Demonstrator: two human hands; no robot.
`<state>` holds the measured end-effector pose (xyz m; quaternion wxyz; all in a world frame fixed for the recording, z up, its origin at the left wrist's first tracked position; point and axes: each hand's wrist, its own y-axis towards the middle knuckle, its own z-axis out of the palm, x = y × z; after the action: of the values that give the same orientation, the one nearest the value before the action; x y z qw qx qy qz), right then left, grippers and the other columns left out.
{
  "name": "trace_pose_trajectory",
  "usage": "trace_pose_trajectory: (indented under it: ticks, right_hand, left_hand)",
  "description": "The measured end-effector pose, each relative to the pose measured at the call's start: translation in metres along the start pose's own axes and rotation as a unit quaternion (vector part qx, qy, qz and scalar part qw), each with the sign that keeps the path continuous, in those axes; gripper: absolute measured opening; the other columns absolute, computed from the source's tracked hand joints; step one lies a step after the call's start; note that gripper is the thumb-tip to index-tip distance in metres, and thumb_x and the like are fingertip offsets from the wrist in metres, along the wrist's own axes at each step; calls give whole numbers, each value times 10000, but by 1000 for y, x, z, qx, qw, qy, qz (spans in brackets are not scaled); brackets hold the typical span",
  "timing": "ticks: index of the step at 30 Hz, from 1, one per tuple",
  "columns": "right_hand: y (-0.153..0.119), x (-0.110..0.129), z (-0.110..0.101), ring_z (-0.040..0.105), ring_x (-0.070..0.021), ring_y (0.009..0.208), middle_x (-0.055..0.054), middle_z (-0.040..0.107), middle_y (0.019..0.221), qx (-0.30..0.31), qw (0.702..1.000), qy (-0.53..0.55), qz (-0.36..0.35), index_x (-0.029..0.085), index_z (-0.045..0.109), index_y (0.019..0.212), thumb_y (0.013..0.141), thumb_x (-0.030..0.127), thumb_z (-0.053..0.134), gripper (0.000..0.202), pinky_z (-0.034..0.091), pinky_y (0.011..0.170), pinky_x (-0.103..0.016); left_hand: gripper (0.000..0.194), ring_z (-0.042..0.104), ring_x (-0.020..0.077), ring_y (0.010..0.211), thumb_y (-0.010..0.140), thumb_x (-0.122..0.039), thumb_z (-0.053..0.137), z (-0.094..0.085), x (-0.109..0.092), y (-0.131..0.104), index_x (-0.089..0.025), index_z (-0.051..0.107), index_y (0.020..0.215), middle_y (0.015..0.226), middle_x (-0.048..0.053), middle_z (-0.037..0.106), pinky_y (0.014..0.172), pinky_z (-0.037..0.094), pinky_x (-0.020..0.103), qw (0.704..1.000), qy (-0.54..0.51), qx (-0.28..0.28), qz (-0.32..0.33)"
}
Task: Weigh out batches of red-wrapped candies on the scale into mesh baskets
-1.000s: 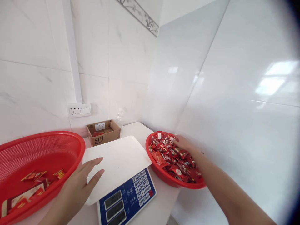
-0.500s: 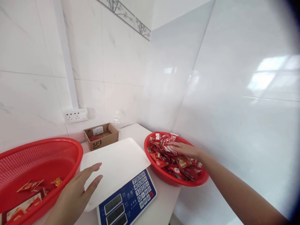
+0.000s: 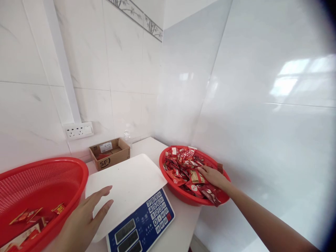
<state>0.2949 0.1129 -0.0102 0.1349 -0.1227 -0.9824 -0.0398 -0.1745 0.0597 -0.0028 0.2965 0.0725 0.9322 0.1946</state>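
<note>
1. Right grip (image 3: pixel 214 176) of mine is laid on the packets (image 3: pixel 183 157) in the right-hand red basket (image 3: pixel 181 197), with the fingertips at a gold-and-red packet (image 3: pixel 196 176). Whether the fingers pinch it or only rest on it, I cannot tell.
2. Left grip (image 3: pixel 81 220) is wide, thumb apart from the fingers, and holds nothing. It stands between the left red basket (image 3: pixel 84 175) and the white pan (image 3: pixel 126 182) of the scale (image 3: pixel 141 220); I cannot tell if it touches either.
3. As I judge, the step in hand is sorting or choosing among the packets. To take one cleanly, the move calls for closing the fingers on a single wrapper and lifting it upward, because neighbours lie overlapped.
4. Care is needed at the rim: a dark red packet (image 3: pixel 211 194) lies across the near side, and could be pushed out.
5. The right-hand basket seems to reach past the edge of the worktop (image 3: pixel 181 218), so I should not press there. The glossy wall (image 3: pixel 225 105) stands near behind it.
6. Open room is above the pan, which carries no packets. Behind it are the cardboard box (image 3: pixel 112 157) and the clear bottle (image 3: pixel 127 134).
</note>
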Motion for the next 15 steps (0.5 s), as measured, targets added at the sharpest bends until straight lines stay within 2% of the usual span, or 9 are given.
trace_pose_trajectory:
  ticks: [4,7,11,15]
  right_hand:
    - [7,26,-12,617,-259,949,-84,689,996,-40,999,12,-33,206,629,967,883,487,348,406,432,763,-335]
    - [12,43,-25,625,-226,818,-48,696,858,-92,995,7,-48,226,624,879,883,450,363,344,404,657,-297]
    - [17,58,-46,614,-222,832,-47,697,904,-152,988,19,-24,234,630,948,880,419,370,326,391,655,-290]
    - [21,63,-59,613,-251,884,-64,693,975,-157,987,15,3,237,628,1027,885,426,353,362,415,699,-322]
  left_hand:
    - [487,685,213,811,776,-594,454,5,6,0,-283,638,1103,1086,16,696,719,567,309,1000,4,2,15]
    - [480,679,226,895,776,-593,446,4,7,1,-283,645,1084,1086,12,696,725,570,306,1000,9,4,10]
    - [490,680,227,900,776,-598,430,1,4,2,-273,650,1070,1087,16,696,688,575,291,1000,4,15,1]
    - [485,689,221,845,773,-596,441,-2,1,2,-272,654,1066,1074,19,701,658,573,285,1000,3,14,-2]
